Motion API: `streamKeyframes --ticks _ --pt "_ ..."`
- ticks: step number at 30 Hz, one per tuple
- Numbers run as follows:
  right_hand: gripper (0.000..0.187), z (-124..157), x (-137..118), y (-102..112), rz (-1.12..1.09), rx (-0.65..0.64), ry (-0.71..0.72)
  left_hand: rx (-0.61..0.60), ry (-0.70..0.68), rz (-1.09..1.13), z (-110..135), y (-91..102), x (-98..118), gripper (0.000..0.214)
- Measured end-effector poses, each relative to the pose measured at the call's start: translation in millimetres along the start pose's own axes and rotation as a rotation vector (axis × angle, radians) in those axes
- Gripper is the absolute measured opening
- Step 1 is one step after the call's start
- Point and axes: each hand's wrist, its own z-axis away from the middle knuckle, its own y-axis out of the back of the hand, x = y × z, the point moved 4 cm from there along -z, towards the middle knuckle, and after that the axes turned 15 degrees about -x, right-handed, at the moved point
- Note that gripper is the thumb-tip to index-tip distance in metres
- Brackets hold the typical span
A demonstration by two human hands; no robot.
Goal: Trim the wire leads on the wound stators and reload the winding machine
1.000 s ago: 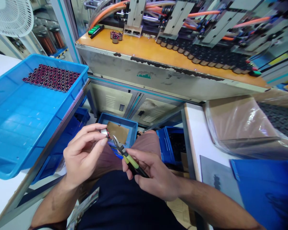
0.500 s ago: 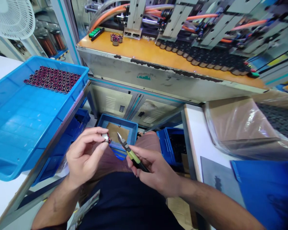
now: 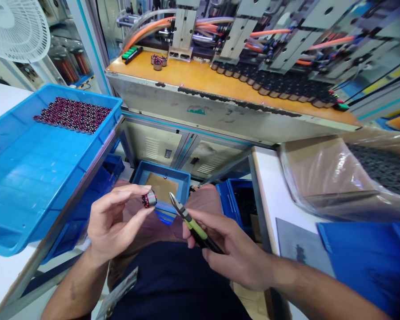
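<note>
Between thumb and fingers, my left hand (image 3: 115, 220) pinches a small wound motor stator (image 3: 150, 199), a short metal cylinder with dark red windings. My right hand (image 3: 230, 246) is wrapped round the green and black handles of a pair of side cutters (image 3: 193, 224). Their jaws point up and left and look closed, a short gap to the right of the stator and not touching it. Below both hands lie my lap and dark shirt.
At left stands a blue tray (image 3: 16, 186) with many stators (image 3: 73, 115). A machine bench (image 3: 186, 80) carries several stators and rows of dark cylindrical parts (image 3: 273, 84). A smaller blue bin (image 3: 142, 173) is beneath; a plastic-lined box (image 3: 313, 178) stands right.
The stator has been turned in my left fingers, so its wound end now faces left. My right hand and the cutters have shifted slightly right and down, away from it.
</note>
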Motion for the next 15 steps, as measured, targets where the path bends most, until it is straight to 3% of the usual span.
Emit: streamKeyframes --ticks 5,15 --pt "0.074 -2 -4 -7 -0.051 -0.078 0.056 0.024 0.035 -0.016 2 -4.8 1 0.078" --pt "0.072 -15 -7 -10 -0.086 -0.075 0.061 0.014 0.053 0.015 3 -3.4 3 0.082"
